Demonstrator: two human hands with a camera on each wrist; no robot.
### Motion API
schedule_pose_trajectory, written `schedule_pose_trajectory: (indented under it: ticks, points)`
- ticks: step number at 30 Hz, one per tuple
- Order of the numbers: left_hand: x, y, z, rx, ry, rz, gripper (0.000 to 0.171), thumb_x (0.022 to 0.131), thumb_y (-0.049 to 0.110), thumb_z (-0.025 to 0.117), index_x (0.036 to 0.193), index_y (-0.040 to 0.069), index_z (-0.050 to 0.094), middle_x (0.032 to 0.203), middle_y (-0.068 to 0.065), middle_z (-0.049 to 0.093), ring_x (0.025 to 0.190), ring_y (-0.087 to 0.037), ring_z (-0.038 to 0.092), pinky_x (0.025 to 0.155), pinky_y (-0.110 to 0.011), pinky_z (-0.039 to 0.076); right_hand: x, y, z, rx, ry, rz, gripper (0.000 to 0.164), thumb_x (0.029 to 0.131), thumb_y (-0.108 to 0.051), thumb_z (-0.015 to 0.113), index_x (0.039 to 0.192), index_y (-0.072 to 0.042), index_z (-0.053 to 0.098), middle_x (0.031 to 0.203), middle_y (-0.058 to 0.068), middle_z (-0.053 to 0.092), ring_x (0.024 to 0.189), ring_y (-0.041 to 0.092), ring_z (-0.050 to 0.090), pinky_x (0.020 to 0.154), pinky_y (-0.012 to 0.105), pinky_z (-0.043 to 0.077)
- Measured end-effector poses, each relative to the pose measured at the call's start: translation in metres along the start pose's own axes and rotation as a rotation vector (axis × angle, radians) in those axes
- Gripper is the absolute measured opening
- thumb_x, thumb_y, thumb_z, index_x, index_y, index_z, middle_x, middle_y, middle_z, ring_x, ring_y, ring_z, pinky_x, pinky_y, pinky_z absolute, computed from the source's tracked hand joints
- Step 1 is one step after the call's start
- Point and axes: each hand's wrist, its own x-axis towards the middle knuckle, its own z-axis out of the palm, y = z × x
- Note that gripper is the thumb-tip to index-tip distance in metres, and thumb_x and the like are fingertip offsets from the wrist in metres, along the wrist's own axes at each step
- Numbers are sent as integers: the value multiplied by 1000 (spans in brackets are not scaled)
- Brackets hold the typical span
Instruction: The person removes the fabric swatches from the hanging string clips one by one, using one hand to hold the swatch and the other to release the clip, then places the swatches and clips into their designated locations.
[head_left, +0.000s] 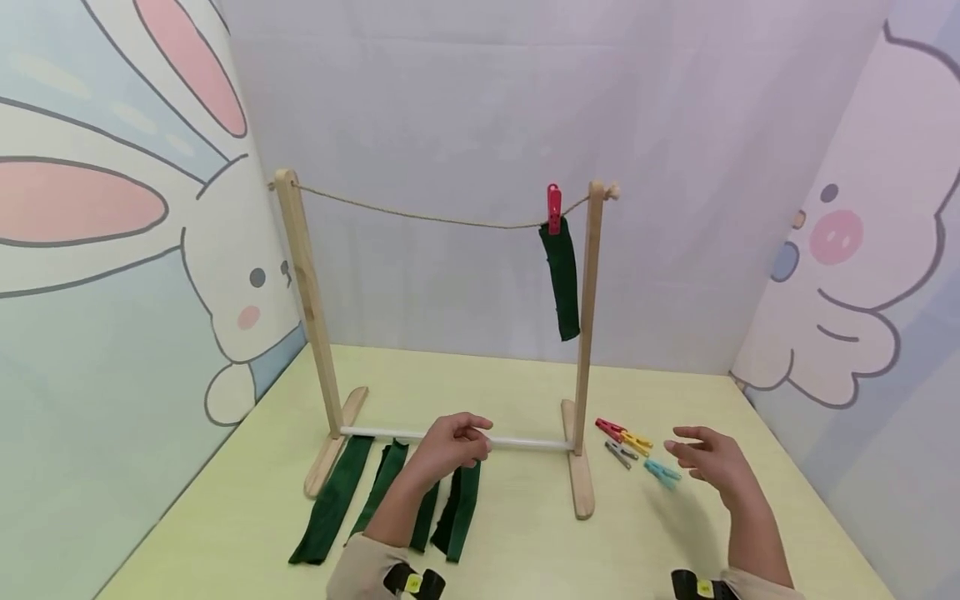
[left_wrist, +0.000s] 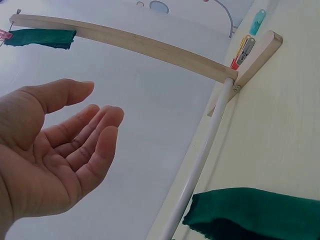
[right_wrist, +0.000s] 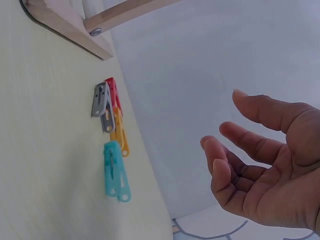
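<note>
My left hand hovers over several dark green cloth strips on the table, fingers loosely bent around nothing. The left wrist view shows an empty palm, with one green strip below. On the right, my other hand floats beside a small group of clothespins, also holding nothing. That group has a red clothespin, a yellow one, a grey one and a turquoise one. Another green strip hangs from the rope under a red clothespin.
A wooden frame stands mid-table, its left post and right post carrying the rope. A white rod joins the posts low down. Feet jut forward. Rabbit-printed panels flank the table; a pale curtain hangs behind.
</note>
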Motion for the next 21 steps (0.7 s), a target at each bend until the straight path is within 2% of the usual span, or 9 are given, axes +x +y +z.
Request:
schedule_pose_trajectory:
  ticks: [1,4,6,9,12,15,19,21]
  points:
    - [3,-3,1,0,2,3,30,89,12,63,117,1,58,90,-10,63,79,-24,61,68,-35,51,-1,-2,0,-4,-4,-27,66,90,-35,61,133,10,39,111,24,59,98,37,58,80,47,49]
    - [3,6,6,1,6,35,29,90,11,62,116,0,59,91,-11,62,82,-28,61,69,-36,50,-3,-8,1,-35,-13,-138,59,92,-31,60,133,8,40,111,24,58,96,34,58,79,46,49]
    - [2,15,8,5,13,68,28,90,11,62,116,0,59,94,-12,62,84,-30,61,71,-38,50,-4,-12,1,-72,-8,-220,54,93,-27,59,132,6,42,113,25,56,96,33,58,77,42,50]
    - [2,30,12,12,16,114,27,90,8,60,115,-2,59,98,-15,61,87,-28,60,75,-39,50,-6,-18,-2,-117,5,-314,48,94,-23,58,131,5,45,116,26,55,96,31,58,73,32,50]
    - [5,39,15,25,31,151,26,90,7,60,115,-3,59,101,-15,60,89,-24,60,77,-35,49,-7,-27,-5,-130,10,-372,46,94,-21,58,131,4,47,119,25,54,98,31,58,72,26,49]
    - [8,46,17,28,60,192,25,90,6,60,114,-3,59,103,-16,60,91,-26,59,76,-31,49,-8,-40,-8,-127,29,-420,46,93,-20,59,131,3,47,121,25,53,100,33,58,72,23,49]
    - [15,51,20,20,109,249,25,89,4,61,113,-4,59,105,-18,60,97,-31,58,77,-30,49,-8,-59,-9,-143,95,-482,46,92,-18,60,131,3,47,121,24,54,101,33,57,72,17,47]
    - [19,53,22,6,135,275,24,89,3,61,112,-5,59,106,-18,59,99,-33,57,78,-30,49,-7,-66,-9,-150,134,-514,45,92,-16,61,131,2,48,121,22,54,102,28,58,73,14,45]
